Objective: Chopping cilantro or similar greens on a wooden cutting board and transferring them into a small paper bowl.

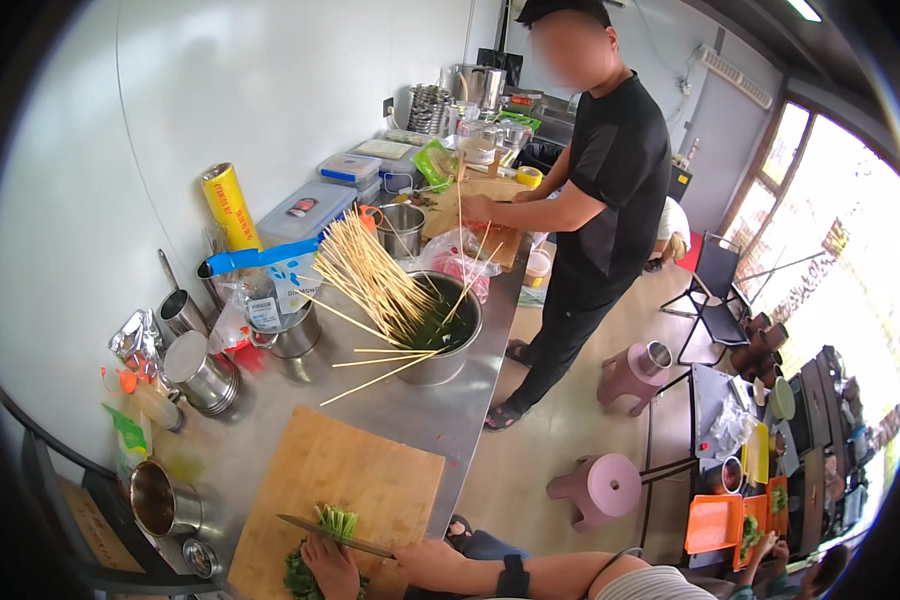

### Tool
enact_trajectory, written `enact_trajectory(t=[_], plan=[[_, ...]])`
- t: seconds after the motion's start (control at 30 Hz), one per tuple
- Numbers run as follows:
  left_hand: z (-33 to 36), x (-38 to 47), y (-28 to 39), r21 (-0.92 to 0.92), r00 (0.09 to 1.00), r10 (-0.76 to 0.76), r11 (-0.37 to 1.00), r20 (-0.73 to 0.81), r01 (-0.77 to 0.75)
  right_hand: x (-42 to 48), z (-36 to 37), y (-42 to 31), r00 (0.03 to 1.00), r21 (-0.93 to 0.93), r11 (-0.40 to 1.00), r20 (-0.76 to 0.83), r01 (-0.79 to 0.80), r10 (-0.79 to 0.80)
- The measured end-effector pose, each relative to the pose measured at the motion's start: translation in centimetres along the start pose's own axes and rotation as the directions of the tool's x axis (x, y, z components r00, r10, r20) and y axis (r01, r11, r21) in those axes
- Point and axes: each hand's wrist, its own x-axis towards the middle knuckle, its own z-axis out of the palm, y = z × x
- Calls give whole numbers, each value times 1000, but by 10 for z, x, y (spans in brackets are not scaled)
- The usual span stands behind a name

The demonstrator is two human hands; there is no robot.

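A bamboo cutting board [360, 457] lies on the steel counter in front of me. On it, my right hand [431, 564] grips the handle of a kitchen knife [330, 531], whose blade lies across a bunch of leafy greens. My left hand [330, 566] presses on the greens just below the blade, fingers bent close to it. Pale green cut stems [337, 519] sit on the blade's far side, and dark leaves [300, 574] show around my left hand. Beyond the board stands a steel pot [450, 367] holding many wooden skewers [367, 277] in dark green contents.
Steel pots [157, 502], canisters [199, 371] and bottles line the wall side. A co-worker [615, 165] in black stands at the counter's far part, hands over another board [495, 251]. Pink stools [607, 487] stand on the floor. Another person's hands are near orange trays [712, 525] at lower right.
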Motion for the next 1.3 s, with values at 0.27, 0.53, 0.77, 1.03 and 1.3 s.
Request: enact_trajectory(t=[0.27,0.53,0.77,1.03,1.3], plan=[[-4,2,1,0,999,-8,1000,46,8,-1,2,1,1000,-20,1000,-22,-3,3],[4,-4,-9,139,977,161,980,-141,-141,-3,-4,-4,1000,-6,1000,-1,-14,14],[5,-4,-9,157,974,176,976,-143,-153,-4,-4,-5,999,-2,1000,-24,-25,25],[0,-3,-5,136,978,154,981,-138,-136,0,2,-4,995,38,996,-61,-75,77],[1,-3,-7,162,974,170,976,-150,-145,-2,-3,-6,999,19,998,-12,-53,53]])
